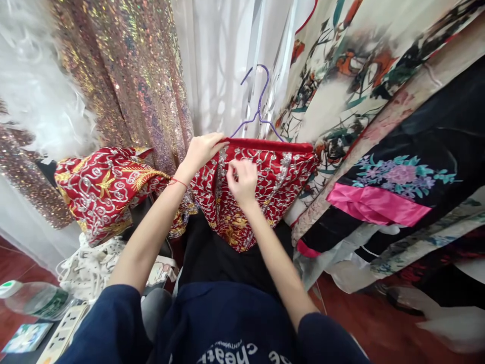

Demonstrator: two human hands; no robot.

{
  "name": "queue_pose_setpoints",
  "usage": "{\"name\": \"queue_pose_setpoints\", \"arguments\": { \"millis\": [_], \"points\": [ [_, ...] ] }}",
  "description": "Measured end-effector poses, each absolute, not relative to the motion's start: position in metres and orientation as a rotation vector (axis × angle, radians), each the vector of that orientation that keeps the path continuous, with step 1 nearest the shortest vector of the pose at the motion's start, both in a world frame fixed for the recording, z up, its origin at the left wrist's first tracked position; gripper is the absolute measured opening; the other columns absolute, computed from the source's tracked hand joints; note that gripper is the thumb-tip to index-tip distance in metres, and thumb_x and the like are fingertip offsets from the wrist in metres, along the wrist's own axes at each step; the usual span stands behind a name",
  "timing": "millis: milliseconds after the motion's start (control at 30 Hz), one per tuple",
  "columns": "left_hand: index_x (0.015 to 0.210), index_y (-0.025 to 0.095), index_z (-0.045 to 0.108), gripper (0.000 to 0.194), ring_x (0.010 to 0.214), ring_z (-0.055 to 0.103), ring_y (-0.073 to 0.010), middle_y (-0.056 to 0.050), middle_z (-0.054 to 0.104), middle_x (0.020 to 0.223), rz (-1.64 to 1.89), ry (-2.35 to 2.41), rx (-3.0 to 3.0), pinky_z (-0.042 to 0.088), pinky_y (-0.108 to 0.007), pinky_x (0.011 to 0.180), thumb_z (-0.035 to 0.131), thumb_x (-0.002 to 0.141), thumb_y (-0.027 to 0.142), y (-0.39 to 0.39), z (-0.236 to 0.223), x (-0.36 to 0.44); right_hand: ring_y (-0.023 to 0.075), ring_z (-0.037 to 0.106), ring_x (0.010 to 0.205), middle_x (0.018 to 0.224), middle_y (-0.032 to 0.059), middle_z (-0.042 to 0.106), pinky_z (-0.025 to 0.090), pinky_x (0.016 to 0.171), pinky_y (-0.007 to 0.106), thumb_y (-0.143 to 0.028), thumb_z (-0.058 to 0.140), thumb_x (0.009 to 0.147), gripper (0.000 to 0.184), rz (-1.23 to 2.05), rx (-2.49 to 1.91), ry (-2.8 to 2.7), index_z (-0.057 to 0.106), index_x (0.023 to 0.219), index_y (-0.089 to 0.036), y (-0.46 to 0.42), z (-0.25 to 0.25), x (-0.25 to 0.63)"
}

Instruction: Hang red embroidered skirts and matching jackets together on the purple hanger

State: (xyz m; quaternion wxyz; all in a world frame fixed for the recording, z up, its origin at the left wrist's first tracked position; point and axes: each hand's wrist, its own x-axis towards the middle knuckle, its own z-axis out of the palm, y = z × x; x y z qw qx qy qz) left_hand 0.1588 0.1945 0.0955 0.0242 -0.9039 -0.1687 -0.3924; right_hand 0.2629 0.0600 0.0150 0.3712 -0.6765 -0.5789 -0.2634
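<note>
A red embroidered garment (273,177) with silver and gold patterns and a plain red top band hangs in front of me, its lower part over my lap. Behind its top edge rises a purple wire hanger (259,108), hook upward. My left hand (204,151) is closed on the band's left end, fingers over the edge. In front of the embroidery, my right hand (243,183) is pinched, thumb against the fingers; whatever it may hold is too small to make out. More red and gold embroidered cloth (109,192) lies beyond my left forearm.
Sequined fabric (151,65) and white feathers (41,76) hang at left. Floral cloth (352,76) and a black garment with a pink sash (379,203) crowd the right. A plastic bottle (36,301), a power strip (62,333) and white dotted cloth (87,268) are at lower left.
</note>
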Motion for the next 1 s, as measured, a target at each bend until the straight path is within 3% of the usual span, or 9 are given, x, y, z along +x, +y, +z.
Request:
{"name": "queue_pose_setpoints", "arguments": {
  "millis": [133,233,367,500,700,1000],
  "points": [
    [0.104,0.024,0.07,0.027,0.09,0.068,-0.0216,-0.007,0.074,0.102,-1.214,-0.516,-2.776,0.045,-0.033,0.076,0.049,0.101,0.04,0.188,0.093,0.158,0.0221,0.066,0.083,0.099,0.0135,0.069,0.051,0.075,0.033,-0.034,0.032,0.103,0.036,-0.087,-1.89,-1.308,0.064,0.11,-0.019,0.062,-0.069,0.217],
    [0.103,0.022,0.07,0.028,0.088,0.068,-0.0203,-0.007,0.074,0.1,-1.216,-0.507,-2.762,0.045,-0.031,0.074,0.048,0.102,0.04,0.183,0.091,0.158,0.0222,0.068,0.083,0.104,0.017,0.07,0.053,0.072,0.032,-0.034,0.041,0.101,0.029,0.041,-1.884,-1.201,0.061,0.11,-0.016,0.074,-0.098,0.201],
    [0.101,0.021,0.07,0.026,0.083,0.067,-0.0174,-0.005,0.074,0.097,-1.258,-0.5,-2.738,0.043,-0.028,0.071,0.05,0.102,0.038,0.18,0.087,0.159,0.0223,0.07,0.081,0.098,0.016,0.072,0.054,0.076,0.033,-0.032,0.046,0.099,0.022,0.143,-1.802,-1.019,0.058,0.107,-0.015,0.089,-0.101,0.205],
    [0.099,0.02,0.07,0.027,0.079,0.065,-0.0156,-0.004,0.073,0.092,-1.325,-0.482,-2.717,0.042,-0.027,0.069,0.051,0.101,0.039,0.179,0.084,0.159,0.0194,0.07,0.077,0.084,0.0079,0.073,0.054,0.078,0.031,-0.025,0.055,0.088,0.007,0.305,-1.635,-0.888,0.057,0.084,-0.02,0.096,-0.101,0.215],
    [0.096,0.02,0.07,0.025,0.076,0.063,-0.0151,-0.004,0.072,0.088,-1.375,-0.481,-2.722,0.04,-0.027,0.067,0.053,0.1,0.039,0.175,0.083,0.158,0.0168,0.067,0.059,0.062,0.0015,0.068,0.054,0.061,0.028,-0.032,0.051,0.081,0.018,0.642,-1.33,-0.82,0.059,0.07,-0.02,0.084,-0.102,0.222],
    [0.095,0.021,0.069,0.026,0.075,0.063,-0.0149,-0.003,0.071,0.086,-1.392,-0.502,-2.728,0.037,-0.027,0.064,0.053,0.101,0.04,0.173,0.082,0.156,0.017,0.07,0.067,0.073,0.0011,0.069,0.058,0.075,0.033,-0.034,0.064,0.07,0.015,0.731,-1.07,-0.722,0.055,0.07,-0.021,0.081,-0.096,0.217]
  ]
}}
